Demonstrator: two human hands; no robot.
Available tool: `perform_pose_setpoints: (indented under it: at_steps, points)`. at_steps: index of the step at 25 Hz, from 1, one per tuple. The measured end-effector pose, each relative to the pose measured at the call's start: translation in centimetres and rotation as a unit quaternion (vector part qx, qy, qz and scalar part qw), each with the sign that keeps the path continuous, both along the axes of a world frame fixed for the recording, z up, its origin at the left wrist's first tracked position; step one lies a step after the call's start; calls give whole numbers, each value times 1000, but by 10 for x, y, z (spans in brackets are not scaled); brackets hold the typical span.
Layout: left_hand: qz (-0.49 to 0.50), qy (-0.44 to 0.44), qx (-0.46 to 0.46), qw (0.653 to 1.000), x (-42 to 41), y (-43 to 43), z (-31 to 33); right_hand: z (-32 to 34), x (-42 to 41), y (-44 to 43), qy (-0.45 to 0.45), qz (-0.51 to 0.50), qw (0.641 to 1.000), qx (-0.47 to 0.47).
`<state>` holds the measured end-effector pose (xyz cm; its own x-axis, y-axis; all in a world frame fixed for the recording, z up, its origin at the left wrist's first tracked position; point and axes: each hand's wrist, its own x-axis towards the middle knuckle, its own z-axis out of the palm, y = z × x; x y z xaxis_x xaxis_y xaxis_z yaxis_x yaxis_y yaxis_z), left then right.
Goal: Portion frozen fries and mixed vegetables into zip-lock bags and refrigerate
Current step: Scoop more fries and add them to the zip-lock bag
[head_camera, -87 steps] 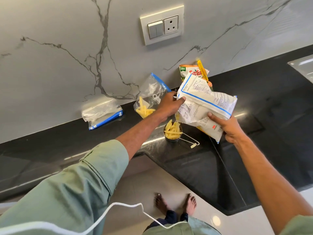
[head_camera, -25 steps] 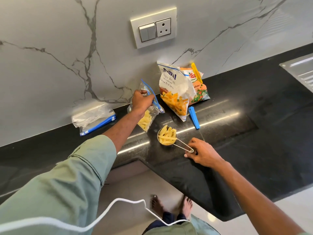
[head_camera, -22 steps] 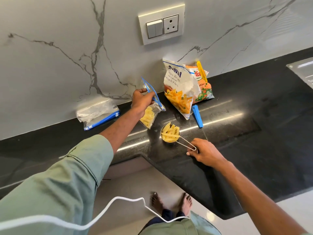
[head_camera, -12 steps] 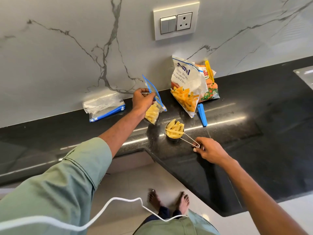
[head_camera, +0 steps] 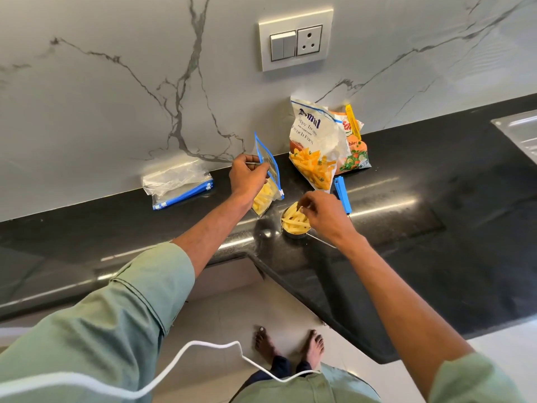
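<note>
My left hand (head_camera: 247, 177) holds a clear zip-lock bag (head_camera: 268, 175) with a blue seal upright by its mouth; fries lie in its bottom. To its right a small steel measuring cup (head_camera: 294, 223) full of pale fries stands on the black counter (head_camera: 436, 257). Over the cup my right hand (head_camera: 322, 215) pinches a fry at the rim. The white fries packet (head_camera: 315, 144) leans against the wall, with the orange mixed vegetables packet (head_camera: 354, 152) behind it, closed by a yellow clip.
A stack of unused zip-lock bags (head_camera: 177, 184) lies at the wall to the left. A blue bag clip (head_camera: 342, 193) lies right of the cup. A steel sink edge (head_camera: 520, 132) shows far right. A switch and socket plate (head_camera: 295, 42) is on the marble wall.
My right hand has left the cup's wire handle and moved up over the cup to pinch a fry. Earlier, both hands held the fries packet, which now leans on the wall.
</note>
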<state>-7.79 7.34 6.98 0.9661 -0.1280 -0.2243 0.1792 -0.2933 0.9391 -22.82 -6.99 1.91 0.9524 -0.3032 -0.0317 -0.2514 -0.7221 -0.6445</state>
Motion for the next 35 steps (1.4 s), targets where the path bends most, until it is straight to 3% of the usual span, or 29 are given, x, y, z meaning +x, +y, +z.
perform_pose_setpoints:
  at_steps: [7,11,14,16,18,20,26,29,35]
  points:
    - [-26,-35,14,999,-13,4,2,-8,7,18,52,34,996,-66]
    - [-42,-59,42,996,-15,13,-5,-7,-17,16,14,-111,988,-111]
    - [-47,-72,81,993,-14,23,-11,-15,-35,12,197,-201,950,-134]
    - [-64,-82,97,990,-19,24,-12,-26,-43,9,280,-150,948,6]
    - [-75,-101,117,985,-22,23,-11,-32,-48,11,251,-110,941,199]
    - [-84,-109,116,984,-24,24,-9,-28,-53,18,189,-131,935,271]
    - [-142,-83,68,984,-26,24,-1,48,-62,7,-6,-198,931,306]
    - [-158,-66,36,985,-32,15,-3,85,-48,0,-82,-194,909,358]
    - [-177,-38,22,983,-53,-4,-1,95,-19,11,-52,-186,918,345]
